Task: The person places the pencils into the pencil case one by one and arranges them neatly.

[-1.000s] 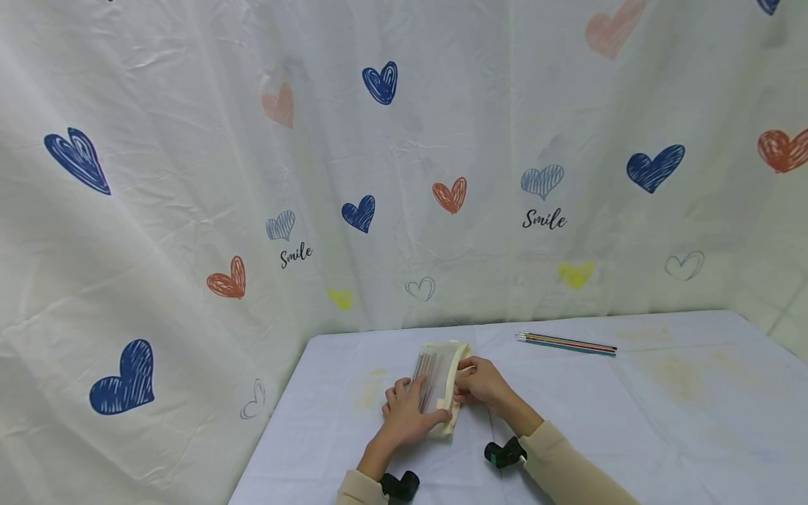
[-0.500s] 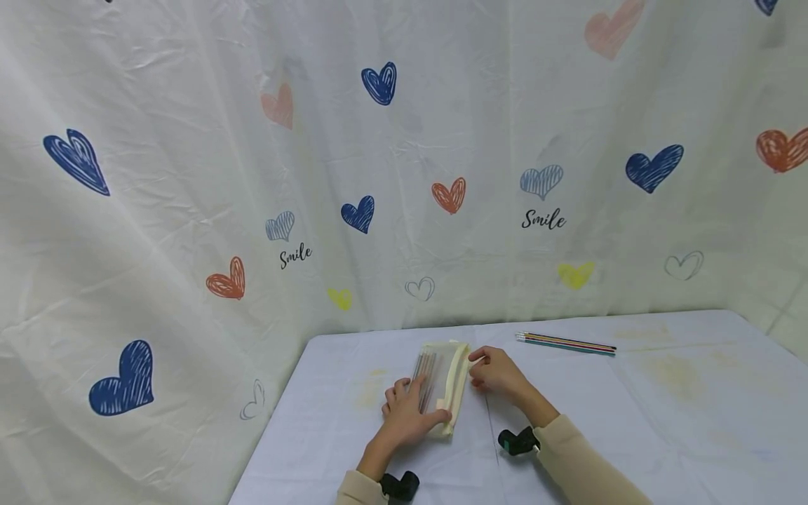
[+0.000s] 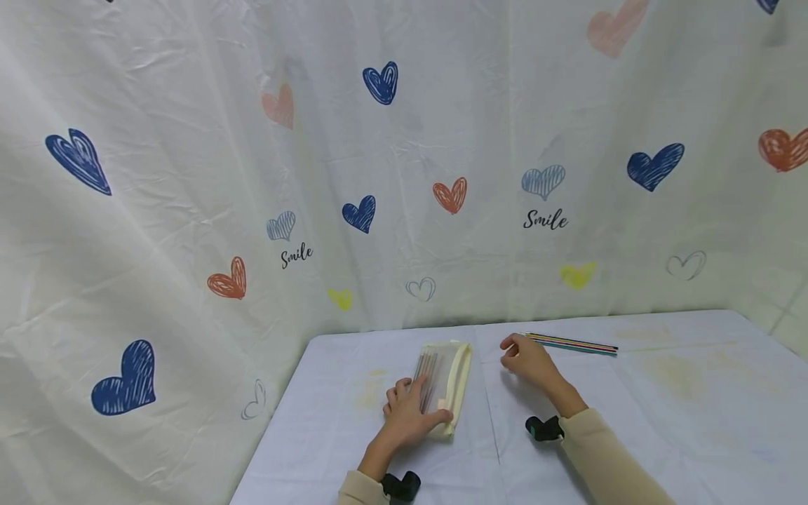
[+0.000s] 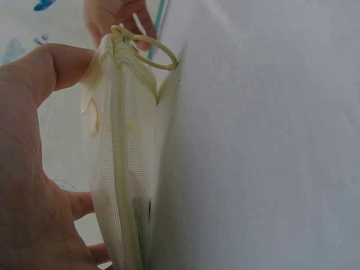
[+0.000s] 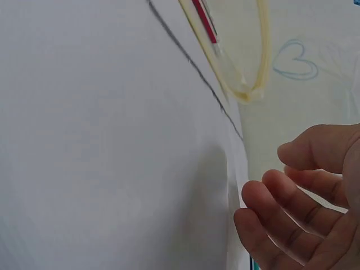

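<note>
A pale yellow mesh zip pouch [image 3: 451,365] lies on the table with several slim pencil-like sticks [image 3: 427,370] showing inside. My left hand [image 3: 404,415] rests on it, fingers spread over its top and thumb at the near end of the zip edge. In the left wrist view the thumb touches the pouch close to the zip's ring pull [image 4: 154,50]. My right hand [image 3: 533,363] is held in the air right of the pouch, fingers loosely bent and holding nothing. Just beyond it lies a bundle of several coloured pencils [image 3: 577,345], their left ends partly overlapped by the hand.
A white cloth [image 3: 663,414] with faint yellowish stains covers the table. Behind it hangs a white curtain [image 3: 486,126] printed with hearts. A black wrist camera [image 3: 544,428] sits by the right sleeve, another black camera [image 3: 401,485] by the left.
My right hand has left the pouch's zip edge and moved right and away toward the pencils. The pouch's zip edge now lies flatter. The left hand stays in place.
</note>
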Available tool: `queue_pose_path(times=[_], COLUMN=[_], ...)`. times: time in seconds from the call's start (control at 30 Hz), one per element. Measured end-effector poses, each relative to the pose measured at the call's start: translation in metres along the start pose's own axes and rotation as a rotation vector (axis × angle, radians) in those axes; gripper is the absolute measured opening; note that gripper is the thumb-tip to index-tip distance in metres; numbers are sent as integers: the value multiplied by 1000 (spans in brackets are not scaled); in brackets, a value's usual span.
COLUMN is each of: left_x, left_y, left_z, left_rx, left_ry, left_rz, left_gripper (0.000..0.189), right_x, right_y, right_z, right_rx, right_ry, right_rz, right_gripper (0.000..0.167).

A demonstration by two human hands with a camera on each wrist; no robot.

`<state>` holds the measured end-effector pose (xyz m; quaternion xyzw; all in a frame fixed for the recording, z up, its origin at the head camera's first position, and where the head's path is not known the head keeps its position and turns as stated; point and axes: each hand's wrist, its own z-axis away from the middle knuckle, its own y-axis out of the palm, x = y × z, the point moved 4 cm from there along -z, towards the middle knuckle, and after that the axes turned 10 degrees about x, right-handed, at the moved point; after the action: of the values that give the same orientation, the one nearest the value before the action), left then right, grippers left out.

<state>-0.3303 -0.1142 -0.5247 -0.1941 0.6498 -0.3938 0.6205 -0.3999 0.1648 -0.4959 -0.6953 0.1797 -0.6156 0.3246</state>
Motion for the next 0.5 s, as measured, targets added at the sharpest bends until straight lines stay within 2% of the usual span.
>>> queue_pose_path(times=[0.13, 0.5], left_x=[-1, -2], left_y=[0, 0], left_z=[0, 1], left_rx=[1, -2], left_ry=[6, 8], left_rz=[-3, -3], left_gripper=[98, 96], right_x=[-11, -31], right_y=[-12, -37], right_z=[1, 6], right_rx=[-25, -45], right_ry=[-12, 14], right_rz=[57, 99], right_gripper=[31, 30])
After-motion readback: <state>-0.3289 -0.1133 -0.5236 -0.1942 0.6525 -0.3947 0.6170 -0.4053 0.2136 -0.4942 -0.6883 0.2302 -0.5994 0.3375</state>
